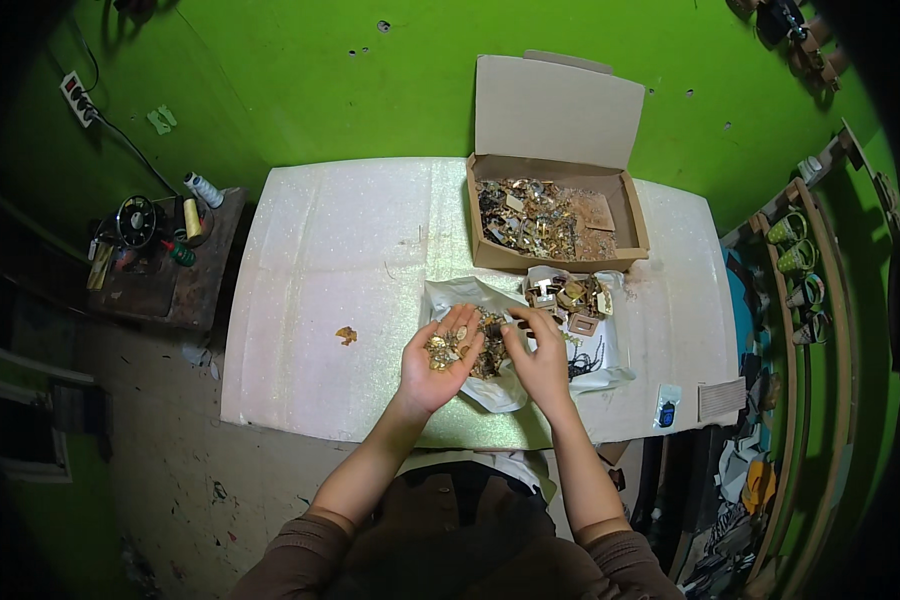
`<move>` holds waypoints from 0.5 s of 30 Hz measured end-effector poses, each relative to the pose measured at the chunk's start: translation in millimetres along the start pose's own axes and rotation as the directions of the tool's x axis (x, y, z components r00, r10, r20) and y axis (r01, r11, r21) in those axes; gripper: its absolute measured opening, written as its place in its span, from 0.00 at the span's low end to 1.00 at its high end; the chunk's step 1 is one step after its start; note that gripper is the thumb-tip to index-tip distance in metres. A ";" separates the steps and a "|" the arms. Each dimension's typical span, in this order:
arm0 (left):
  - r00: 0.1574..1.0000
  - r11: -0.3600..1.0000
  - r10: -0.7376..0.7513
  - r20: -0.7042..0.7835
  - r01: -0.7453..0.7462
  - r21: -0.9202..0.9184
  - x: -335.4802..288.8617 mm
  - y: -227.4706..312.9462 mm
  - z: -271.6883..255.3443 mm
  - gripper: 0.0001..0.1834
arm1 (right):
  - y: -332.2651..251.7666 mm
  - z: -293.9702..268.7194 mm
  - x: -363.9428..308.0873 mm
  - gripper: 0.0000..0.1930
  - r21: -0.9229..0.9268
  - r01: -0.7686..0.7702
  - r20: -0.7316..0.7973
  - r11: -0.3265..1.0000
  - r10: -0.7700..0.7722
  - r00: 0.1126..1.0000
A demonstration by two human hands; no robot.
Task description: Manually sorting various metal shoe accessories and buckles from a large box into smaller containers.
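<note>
1. Small pieces (440,352), near middle: metal-looking, gold-toned, glossy.
2. White wrapping (500,400) under the near heap: thin, creased, shiny, plastic-looking.
3. Box (530,257), far right of the middle: brown cardboard, matt, its raised lid (558,112) smooth.
4. Table cover (310,260): pale sheeting with a glittery sheen, lightly creased.
5. Wall (300,80), far: green paint, faintly glossy, pitted.
6. Side table (196,305), left: dark wood-like, worn.
7. Sleeves (625,568), near: matt brown cloth.

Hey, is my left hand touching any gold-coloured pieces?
Touching. The head view shows gold-coloured pieces lying directly on the upturned palm of your left hand.
</note>
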State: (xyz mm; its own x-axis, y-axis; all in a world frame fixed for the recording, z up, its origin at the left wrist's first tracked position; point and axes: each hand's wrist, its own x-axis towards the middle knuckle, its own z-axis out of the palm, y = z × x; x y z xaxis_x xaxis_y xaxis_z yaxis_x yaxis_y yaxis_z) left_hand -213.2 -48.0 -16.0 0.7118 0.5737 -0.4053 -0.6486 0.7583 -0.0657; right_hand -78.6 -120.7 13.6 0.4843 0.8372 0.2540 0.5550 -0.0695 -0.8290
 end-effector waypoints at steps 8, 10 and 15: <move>0.998 0.998 0.051 0.034 -0.052 0.043 5.9 -5.2 -5.0 0.21 | -12.6 11.3 -14.3 0.06 -0.114 0.267 0.261 0.957 -0.230 0.937; 0.999 0.999 0.041 0.012 -0.041 0.029 3.1 -5.0 -3.1 0.21 | -11.6 12.8 -14.6 0.06 -0.133 0.275 0.260 0.952 -0.234 0.937; 0.999 1.000 0.026 0.025 -0.026 -0.006 0.3 1.4 -6.5 0.20 | -10.4 11.5 -10.8 0.05 0.037 0.170 0.245 0.985 -0.174 0.954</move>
State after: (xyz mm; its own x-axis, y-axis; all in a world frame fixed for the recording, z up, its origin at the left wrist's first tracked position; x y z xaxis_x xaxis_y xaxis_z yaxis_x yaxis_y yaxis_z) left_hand -215.6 -48.7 -22.2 0.7013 0.6006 -0.3840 -0.6682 0.7415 -0.0605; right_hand -97.3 -122.8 13.7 0.1993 0.9436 0.2645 0.6042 0.0941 -0.7912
